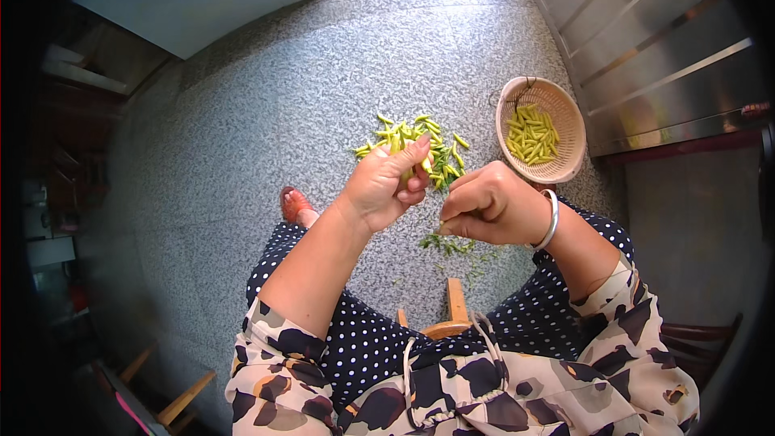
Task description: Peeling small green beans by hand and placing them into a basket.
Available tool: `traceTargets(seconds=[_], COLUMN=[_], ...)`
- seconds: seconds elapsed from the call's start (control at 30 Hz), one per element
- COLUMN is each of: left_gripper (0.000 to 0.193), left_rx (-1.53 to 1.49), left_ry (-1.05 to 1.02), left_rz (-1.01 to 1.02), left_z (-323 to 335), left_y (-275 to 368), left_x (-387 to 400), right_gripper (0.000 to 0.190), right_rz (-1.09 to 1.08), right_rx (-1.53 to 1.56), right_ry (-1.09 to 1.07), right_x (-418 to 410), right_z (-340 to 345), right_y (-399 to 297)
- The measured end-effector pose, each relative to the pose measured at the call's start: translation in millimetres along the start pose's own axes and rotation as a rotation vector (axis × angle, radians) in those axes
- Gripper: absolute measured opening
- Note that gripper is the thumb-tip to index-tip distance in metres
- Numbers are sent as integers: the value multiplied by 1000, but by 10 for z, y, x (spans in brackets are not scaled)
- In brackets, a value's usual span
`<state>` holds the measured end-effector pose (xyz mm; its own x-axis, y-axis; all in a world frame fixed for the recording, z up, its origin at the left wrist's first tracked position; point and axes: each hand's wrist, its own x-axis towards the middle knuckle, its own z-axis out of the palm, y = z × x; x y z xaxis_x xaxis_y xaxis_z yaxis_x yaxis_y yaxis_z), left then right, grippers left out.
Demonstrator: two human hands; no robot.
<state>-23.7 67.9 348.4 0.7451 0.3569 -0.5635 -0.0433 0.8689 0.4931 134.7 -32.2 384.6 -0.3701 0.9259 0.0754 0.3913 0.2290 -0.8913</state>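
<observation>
Several yellow-green chili peppers (396, 143) stick out of my left hand (387, 178), which is closed around them. Just to its right, my right hand (493, 206) has thumb and forefinger pinched together; a tiny greenish bit shows at their tips, too small to name. Beyond my hands a loose pile of chili peppers (431, 125) lies on the speckled floor, partly hidden by my left hand. Below my right hand, green stem trimmings (448, 244) are scattered on the floor. A pink plastic basket (569, 127) at the right holds many chili peppers (533, 136).
Metal-fronted panels (654, 42) run along the right, close to the basket. A pale panel (200, 0) stands at the upper left. Between my knees shows part of a wooden stool (451, 327). Wooden legs (184, 396) of other furniture show at lower left.
</observation>
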Motion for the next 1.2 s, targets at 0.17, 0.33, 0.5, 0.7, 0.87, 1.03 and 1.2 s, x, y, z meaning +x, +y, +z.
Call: traceTargets(seconds=[0.17, 0.33, 0.5, 0.7, 0.87, 1.03, 1.2], left_gripper=[18, 12, 11, 15, 23, 21, 17], left_rx=[48, 126, 120, 53, 66, 111, 94], left_ry=[17, -62, -21, -90, -154, -177, -115], left_rz=[109, 194, 151, 169, 230, 83, 145], left_z=[18, 35, 106, 96, 56, 33, 53], left_y=[-24, -103, -113, -141, -59, -129, -152], left_x=[11, 41, 14, -21, -36, -17, -8], right_gripper=[14, 28, 29, 26, 17, 11, 14], right_rz=[233, 479, 453, 550, 375, 468, 449], right_rx=[-235, 462, 401, 659, 1249, 1307, 654], right_ry=[-41, 321, 331, 202, 265, 361, 468], right_x=[-17, 36, 56, 67, 1, 30, 96], right_z=[37, -46, -8, -54, -178, -106, -18], right_y=[149, 201, 207, 202, 263, 274, 187])
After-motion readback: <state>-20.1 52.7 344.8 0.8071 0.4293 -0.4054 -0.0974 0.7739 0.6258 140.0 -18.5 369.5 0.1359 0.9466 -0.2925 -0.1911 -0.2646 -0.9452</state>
